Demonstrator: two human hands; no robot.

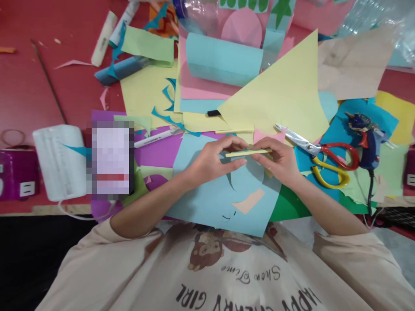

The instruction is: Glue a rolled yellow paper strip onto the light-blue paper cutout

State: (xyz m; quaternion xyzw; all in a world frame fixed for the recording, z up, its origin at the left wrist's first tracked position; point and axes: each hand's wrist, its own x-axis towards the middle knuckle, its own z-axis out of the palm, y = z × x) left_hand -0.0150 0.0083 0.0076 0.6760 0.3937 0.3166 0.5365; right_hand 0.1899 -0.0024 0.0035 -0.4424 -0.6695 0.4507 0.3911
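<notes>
Between my two hands is a narrow strip of yellow paper [241,153], seen nearly edge-on, with a bluish layer along its top. My left hand [223,155] has fingers curled behind its left part, the thumb below it. At the strip's right end, my right hand [275,157] pinches it between thumb and fingers. Beneath both hands lies a light blue sheet [207,194] with small dark marks on it and a peach paper scrap [249,201]. Scissors [319,151] with red and yellow handles rest just right of my right hand.
A blue glue gun [370,149] with a cord lies at the right. A phone [112,162], a white power bank [61,162] and a white pen [157,137] are on the left. Behind are a rolled light blue tube [225,59] and a large yellow sheet [282,90].
</notes>
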